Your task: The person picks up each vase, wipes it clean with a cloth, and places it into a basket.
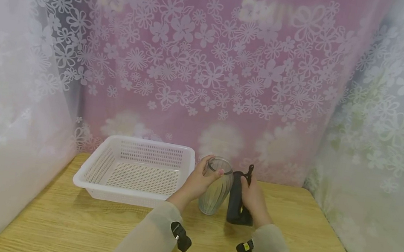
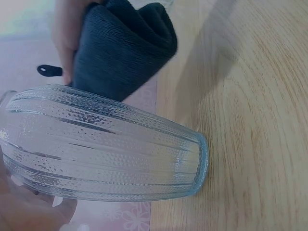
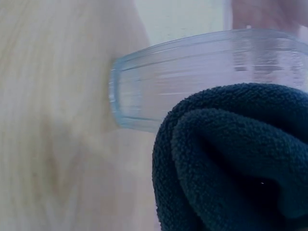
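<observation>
My left hand (image 1: 195, 183) grips a clear ribbed glass vase (image 1: 214, 194) near its rim, thumb on the near side. The vase stands nearly upright, its narrow base (image 2: 201, 163) low over the table; whether it touches the wood I cannot tell. Just right of it, my right hand (image 1: 255, 199) holds a dark folded cloth (image 1: 234, 204) with a fuzzy surface. A slim black handle end (image 2: 49, 70) with a hole in it sticks out by the right hand; the rest of that item is hidden. In the right wrist view, cloth folds (image 3: 231, 144) cover part of the vase.
A white perforated plastic basket (image 1: 130, 197) stands on the wooden table (image 1: 57, 217), left of the vase. Floral curtains (image 1: 211, 58) hang behind the table and along both sides.
</observation>
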{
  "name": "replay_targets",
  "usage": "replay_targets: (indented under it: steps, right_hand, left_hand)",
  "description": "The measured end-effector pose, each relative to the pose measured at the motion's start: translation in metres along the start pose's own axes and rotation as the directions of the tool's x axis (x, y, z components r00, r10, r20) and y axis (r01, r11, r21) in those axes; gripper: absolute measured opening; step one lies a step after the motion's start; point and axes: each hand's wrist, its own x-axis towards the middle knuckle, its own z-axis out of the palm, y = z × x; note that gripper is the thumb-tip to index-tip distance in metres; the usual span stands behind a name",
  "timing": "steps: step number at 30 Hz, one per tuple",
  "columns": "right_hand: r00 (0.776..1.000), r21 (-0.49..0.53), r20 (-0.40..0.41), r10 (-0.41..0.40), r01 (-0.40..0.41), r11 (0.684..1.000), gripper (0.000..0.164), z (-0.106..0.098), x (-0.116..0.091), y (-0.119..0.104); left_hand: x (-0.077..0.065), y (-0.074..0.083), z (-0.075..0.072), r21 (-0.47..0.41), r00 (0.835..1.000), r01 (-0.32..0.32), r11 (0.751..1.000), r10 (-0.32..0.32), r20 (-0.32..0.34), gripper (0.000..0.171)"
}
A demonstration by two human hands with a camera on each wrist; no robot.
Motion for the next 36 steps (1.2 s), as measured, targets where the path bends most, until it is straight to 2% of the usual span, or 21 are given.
replay_targets:
  steps: [7, 14, 21, 27, 31, 36]
  right_hand:
    - [1.000, 0.078, -0.020, -0.004, 0.005, 0.997, 0.061, -0.018, -0.005, -0.016]
    - [0.992, 0.098, -0.101, -0.078, 0.088, 0.991, 0.060, -0.030, -0.010, -0.027]
    - [0.978, 0.093, -0.183, -0.100, 0.119, 0.989, 0.062, -0.036, -0.017, -0.039]
    - [0.941, 0.055, -0.308, -0.143, 0.168, 0.984, 0.063, -0.034, -0.024, -0.055]
    - [0.901, 0.009, -0.390, -0.191, 0.212, 0.977, 0.061, -0.026, -0.026, -0.062]
    - [0.853, -0.036, -0.454, -0.257, 0.271, 0.962, 0.058, -0.011, -0.028, -0.067]
  left_hand:
    - [0.000, -0.001, -0.001, 0.014, 1.000, -0.014, 1.000, 0.014, -0.002, 0.071]
    - [0.001, -0.003, 0.000, 0.026, 1.000, -0.006, 1.000, 0.006, 0.001, 0.070]
    - [0.001, -0.002, 0.000, 0.024, 1.000, -0.017, 1.000, 0.017, 0.000, 0.070]
    - [0.001, -0.002, 0.000, 0.019, 1.000, -0.012, 1.000, 0.012, 0.007, 0.069]
    - [0.001, -0.001, 0.000, 0.009, 1.000, -0.006, 1.000, 0.006, 0.009, 0.068]
    - [0.001, 0.000, -0.001, 0.000, 1.000, -0.009, 1.000, 0.009, 0.014, 0.067]
